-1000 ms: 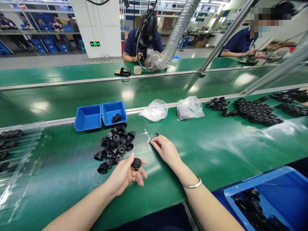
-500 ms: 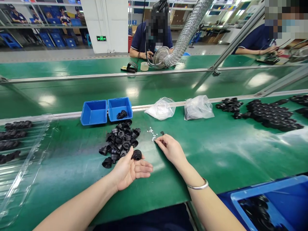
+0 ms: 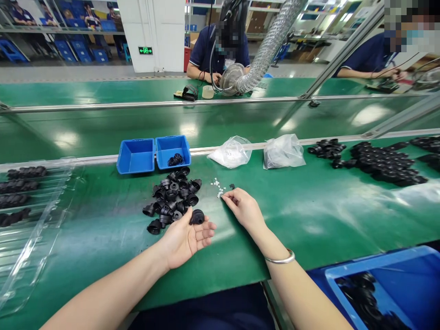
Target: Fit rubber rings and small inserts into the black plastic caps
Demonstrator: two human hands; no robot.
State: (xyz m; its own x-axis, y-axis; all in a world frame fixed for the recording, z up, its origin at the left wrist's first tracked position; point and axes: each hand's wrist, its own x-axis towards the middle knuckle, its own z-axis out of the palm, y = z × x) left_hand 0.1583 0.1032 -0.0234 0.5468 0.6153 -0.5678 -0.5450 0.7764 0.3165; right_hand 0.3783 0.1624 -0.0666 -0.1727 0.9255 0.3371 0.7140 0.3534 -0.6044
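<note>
My left hand [image 3: 187,240] is palm up and holds a round black plastic part [image 3: 197,217] between thumb and fingers, the other fingers partly uncurled. Just behind it lies a heap of similar black cup-shaped parts [image 3: 172,195]. My right hand [image 3: 242,207] has thumb and forefinger pinched together at the edge of a scatter of tiny white pieces [image 3: 218,187]. Whether a piece is between those fingertips is too small to make out. A little cluster of tiny black pieces [image 3: 232,186] lies just beyond the right knuckles.
Two blue bins [image 3: 136,156] stand at the back; the right one holds black rings [image 3: 175,159]. Two plastic bags [image 3: 230,153] lie beside them. Black parts [image 3: 383,162] cover the right; a clear tray [image 3: 51,220] is left. A blue crate [image 3: 395,275] sits at lower right. Co-workers sit opposite.
My left fingers have curled slightly, and the black part has turned a little in them. My right hand stays pinched at the white pieces. The view has shifted slightly.
</note>
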